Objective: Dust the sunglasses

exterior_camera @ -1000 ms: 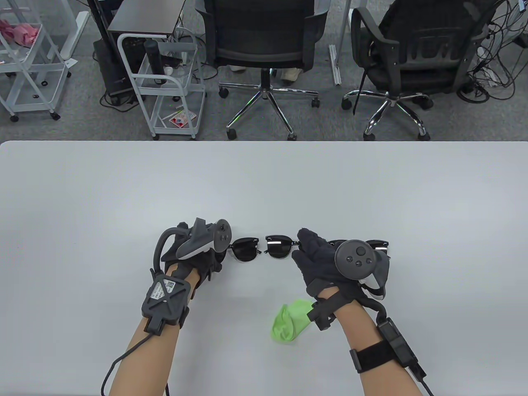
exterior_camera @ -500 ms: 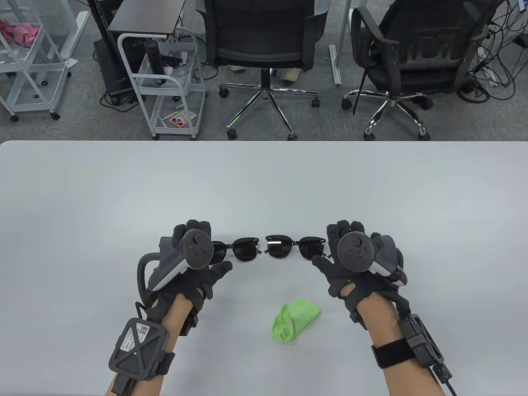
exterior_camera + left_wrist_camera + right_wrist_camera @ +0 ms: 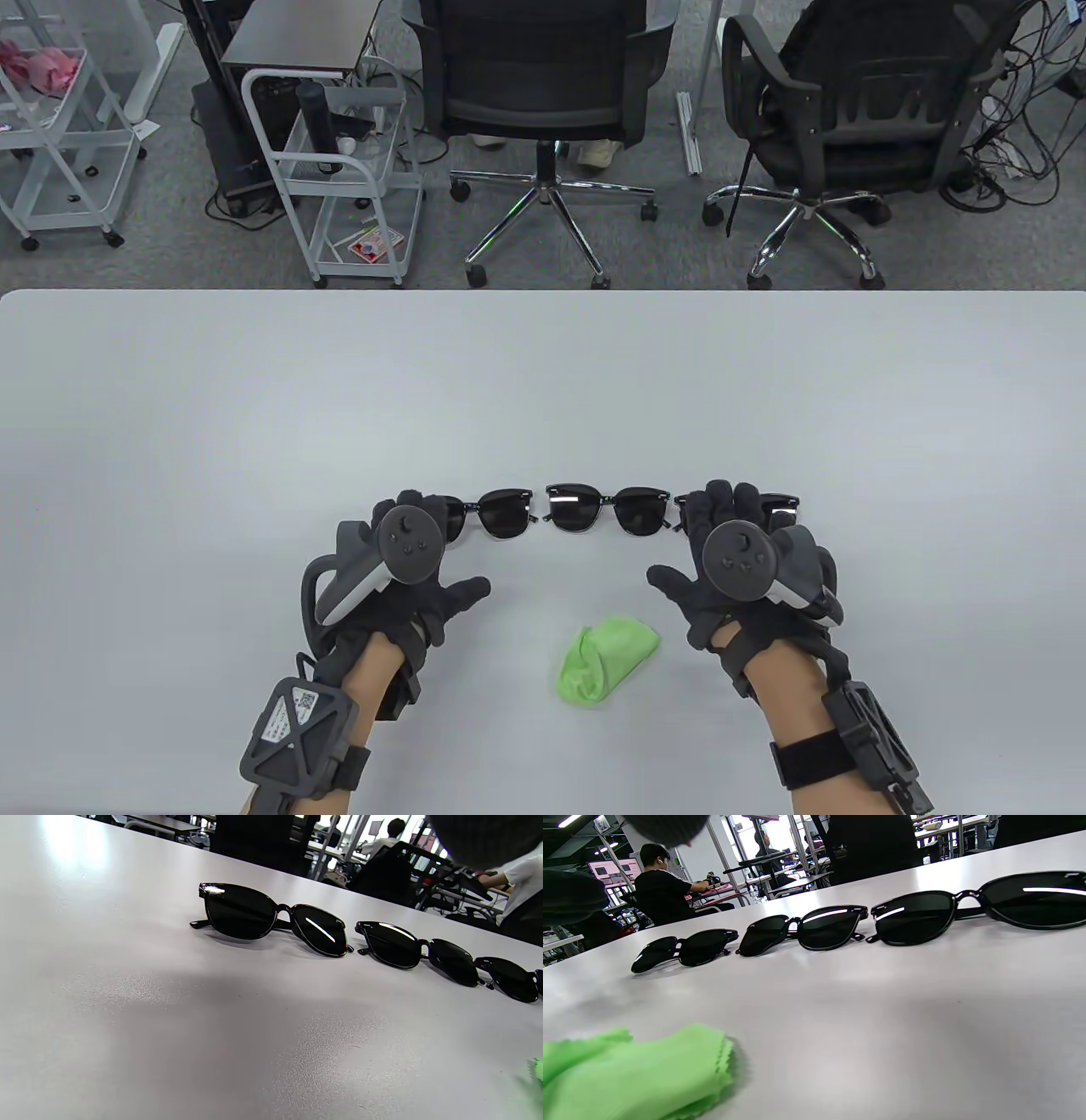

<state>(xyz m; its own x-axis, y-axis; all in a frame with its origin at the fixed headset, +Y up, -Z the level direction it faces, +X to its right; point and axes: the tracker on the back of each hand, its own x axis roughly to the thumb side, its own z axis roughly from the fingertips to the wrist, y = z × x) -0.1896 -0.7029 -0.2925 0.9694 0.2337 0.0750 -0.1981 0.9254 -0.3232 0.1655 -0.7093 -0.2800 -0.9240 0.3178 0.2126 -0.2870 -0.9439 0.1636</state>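
Observation:
Three black sunglasses lie in a row on the white table [image 3: 543, 382]: a left pair [image 3: 501, 514], a middle pair [image 3: 607, 508] and a right pair [image 3: 780, 508]. A crumpled green cloth [image 3: 607, 660] lies nearer me, between my hands. My left hand [image 3: 450, 543] is palm down with the thumb spread, and its tracker covers the left pair's outer lens. My right hand [image 3: 691, 543] is palm down and partly hides the right pair. Both hands hold nothing. The left wrist view shows the left pair [image 3: 275, 916] untouched; the right wrist view shows the cloth [image 3: 636, 1073] and the right pair [image 3: 975, 910].
Beyond the table's far edge stand two black office chairs [image 3: 543, 76] [image 3: 857, 102], a white wire cart [image 3: 339, 170] and another white cart [image 3: 59, 127] at the far left. Cables lie on the floor at the far right.
Both hands have turned palm down and drawn back toward me from the sunglasses. The right hand has shifted right, uncovering the middle pair. Sunglasses and cloth have not moved.

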